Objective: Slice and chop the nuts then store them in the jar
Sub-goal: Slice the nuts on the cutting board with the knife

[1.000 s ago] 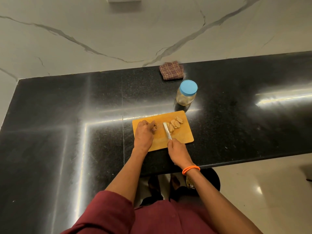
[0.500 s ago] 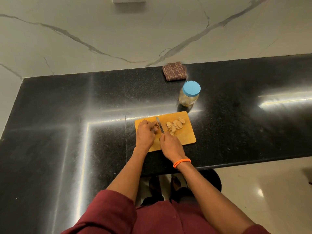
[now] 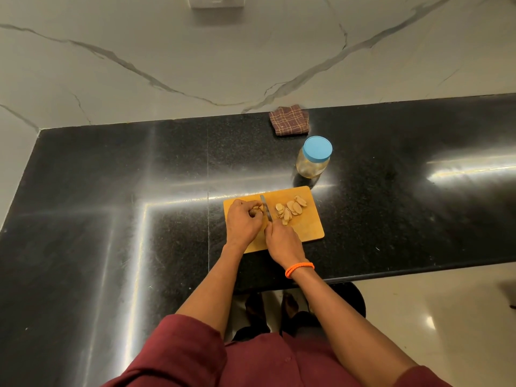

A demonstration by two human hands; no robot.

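Note:
An orange wooden cutting board lies on the black counter. My left hand pinches a nut against the board's left part. My right hand grips a knife whose blade stands upright right beside the nut and my left fingertips. Several pale nut slices lie in a loose pile on the board to the right of the blade. A clear jar with a blue lid stands closed behind the board's far right corner.
A folded brown checked cloth lies at the back of the counter against the marble wall. The counter's front edge runs just below my right wrist, with pale floor to the right.
My right hand swung the knife from the sliced pile leftward to the nut held by my left hand. It now sits with the blade against that nut.

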